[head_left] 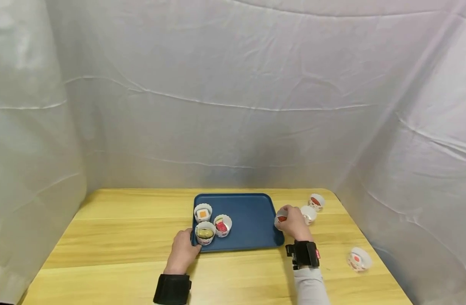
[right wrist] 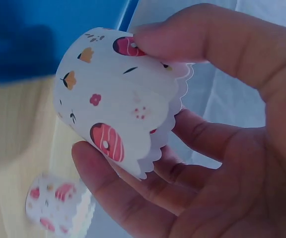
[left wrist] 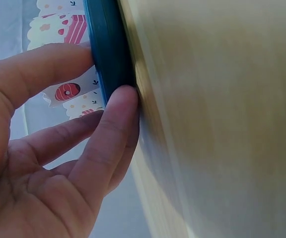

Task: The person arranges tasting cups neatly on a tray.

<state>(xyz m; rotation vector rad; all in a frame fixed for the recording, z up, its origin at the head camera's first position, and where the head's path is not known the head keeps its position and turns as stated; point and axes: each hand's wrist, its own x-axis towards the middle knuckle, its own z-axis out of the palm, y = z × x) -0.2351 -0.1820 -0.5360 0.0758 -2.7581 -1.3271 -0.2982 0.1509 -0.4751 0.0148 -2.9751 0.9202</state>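
Observation:
My left hand [head_left: 182,250] pinches the near left corner of a blue tray [head_left: 252,220], thumb on one side of its rim and fingertips on the other, as the left wrist view shows. Between thumb and fingers of my right hand [head_left: 295,223] is a white paper baking cup [right wrist: 118,94] printed with flowers and donuts. Something red lies inside that cup, which overlaps the tray's right rim in the head view. On the tray's left part stand three cups: one with a white and orange piece [head_left: 203,212], one with yellowish pieces [head_left: 205,233], one with red and green pieces [head_left: 222,225].
Right of the tray stand a cup with red content [head_left: 316,202] and a paler cup [head_left: 308,214] beside my right hand. Another cup [head_left: 359,259] is near the right edge of the wooden table [head_left: 114,237]. Grey-white cloth [head_left: 217,93] hangs behind and at both sides.

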